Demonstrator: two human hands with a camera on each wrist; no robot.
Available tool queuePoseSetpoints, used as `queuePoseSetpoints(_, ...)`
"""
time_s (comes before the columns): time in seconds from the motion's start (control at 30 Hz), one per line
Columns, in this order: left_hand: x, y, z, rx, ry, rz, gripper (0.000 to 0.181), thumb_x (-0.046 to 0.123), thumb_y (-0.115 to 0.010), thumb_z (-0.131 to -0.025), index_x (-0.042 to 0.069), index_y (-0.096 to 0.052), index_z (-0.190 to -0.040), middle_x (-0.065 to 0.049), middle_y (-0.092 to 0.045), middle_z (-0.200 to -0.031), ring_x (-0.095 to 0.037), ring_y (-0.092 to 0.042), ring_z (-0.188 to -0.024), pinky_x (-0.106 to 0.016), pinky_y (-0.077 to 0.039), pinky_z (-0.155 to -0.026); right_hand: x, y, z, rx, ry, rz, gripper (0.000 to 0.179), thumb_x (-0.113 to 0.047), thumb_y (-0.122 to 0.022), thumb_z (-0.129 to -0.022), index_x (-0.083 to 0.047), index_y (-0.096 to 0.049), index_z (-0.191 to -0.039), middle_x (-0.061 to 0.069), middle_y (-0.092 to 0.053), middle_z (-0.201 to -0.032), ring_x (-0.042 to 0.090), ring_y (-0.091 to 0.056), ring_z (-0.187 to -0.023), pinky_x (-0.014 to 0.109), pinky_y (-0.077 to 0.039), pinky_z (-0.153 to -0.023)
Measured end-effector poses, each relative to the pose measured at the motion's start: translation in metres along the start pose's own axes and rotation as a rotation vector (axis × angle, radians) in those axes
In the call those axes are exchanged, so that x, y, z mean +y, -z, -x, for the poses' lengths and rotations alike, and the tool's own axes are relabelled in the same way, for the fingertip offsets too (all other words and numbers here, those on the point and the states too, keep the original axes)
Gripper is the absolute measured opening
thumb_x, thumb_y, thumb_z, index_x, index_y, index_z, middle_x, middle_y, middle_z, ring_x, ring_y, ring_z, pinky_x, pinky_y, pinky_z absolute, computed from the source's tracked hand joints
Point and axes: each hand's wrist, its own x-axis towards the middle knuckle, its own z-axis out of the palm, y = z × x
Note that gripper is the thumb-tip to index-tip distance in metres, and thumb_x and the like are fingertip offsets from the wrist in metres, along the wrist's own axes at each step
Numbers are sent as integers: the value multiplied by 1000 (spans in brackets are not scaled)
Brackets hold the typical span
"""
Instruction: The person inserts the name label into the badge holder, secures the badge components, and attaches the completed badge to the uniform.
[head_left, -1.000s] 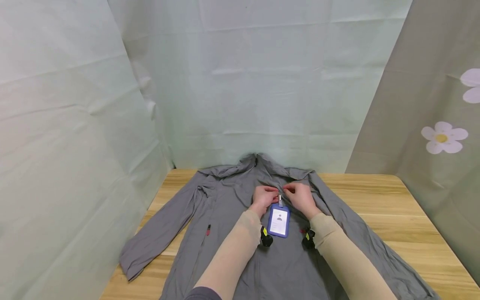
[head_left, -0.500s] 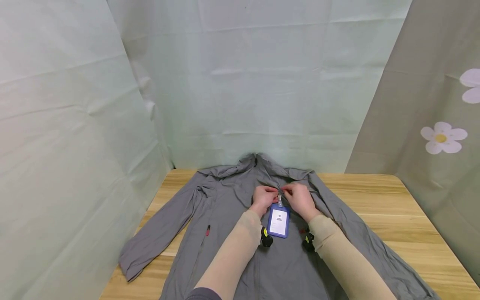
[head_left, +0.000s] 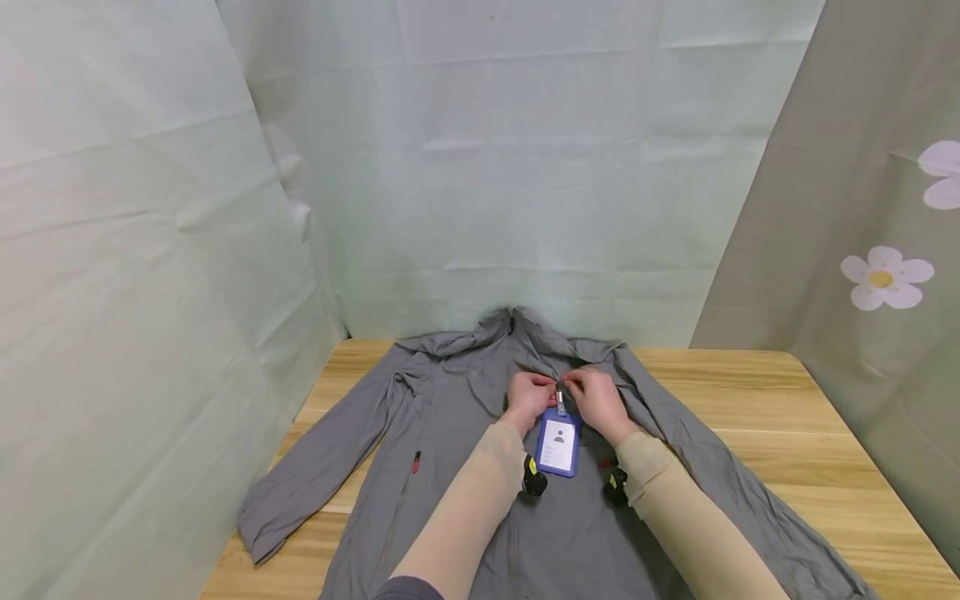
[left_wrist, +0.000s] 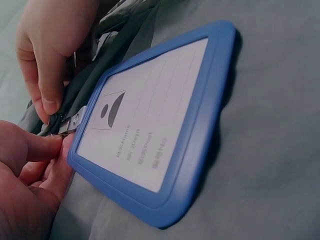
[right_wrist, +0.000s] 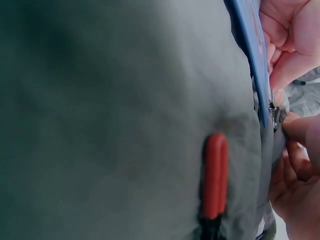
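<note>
A gray jacket (head_left: 465,417) lies spread out, front up. On its chest rests a blue-framed ID badge (head_left: 557,446) holding a white card, with a metal clip (head_left: 560,402) at its top. My left hand (head_left: 529,395) pinches the clip from the left. Across from it, my right hand (head_left: 597,402) pinches the jacket fabric right at the clip's end. In the left wrist view, both sets of fingertips meet around the clip (left_wrist: 70,122) along a dark edge of the jacket. The clip's jaws are partly hidden by my fingers.
Under the jacket is a wooden table (head_left: 750,408). Pale curtains (head_left: 525,167) stand behind it and at both sides. A red zipper pull (head_left: 416,462) shows at the left pocket, and another red pull (right_wrist: 215,175) lies below my right hand.
My right hand has shifted slightly left toward the clip. My left hand, the badge and the jacket stay almost where they were.
</note>
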Motion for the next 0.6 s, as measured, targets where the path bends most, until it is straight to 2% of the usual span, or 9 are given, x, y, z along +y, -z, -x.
queuePoseSetpoints(0.43, -1, -1, 0, 7, 2, 12, 9, -12, -68, -95, -8, -76, -94, -8, -69, -78, -11, -67, -61, -22, -60, -58, 4, -2, 1, -45, -63, -100, 11, -8, -70, -104, -4, -80, -107, 12, -78, -106, 33, -73, -102, 52, -58, -91)
queuePoseSetpoints(0.6, 1, -3, 1, 18, -8, 5, 12, -13, -67, -94, -7, -77, -92, -9, -70, -77, -11, -66, -60, -22, -59, -57, 4, -1, 3, -30, -54, -90, 14, -8, -72, -103, -1, -80, -112, 15, -78, -108, 34, -73, -102, 52, -59, -90)
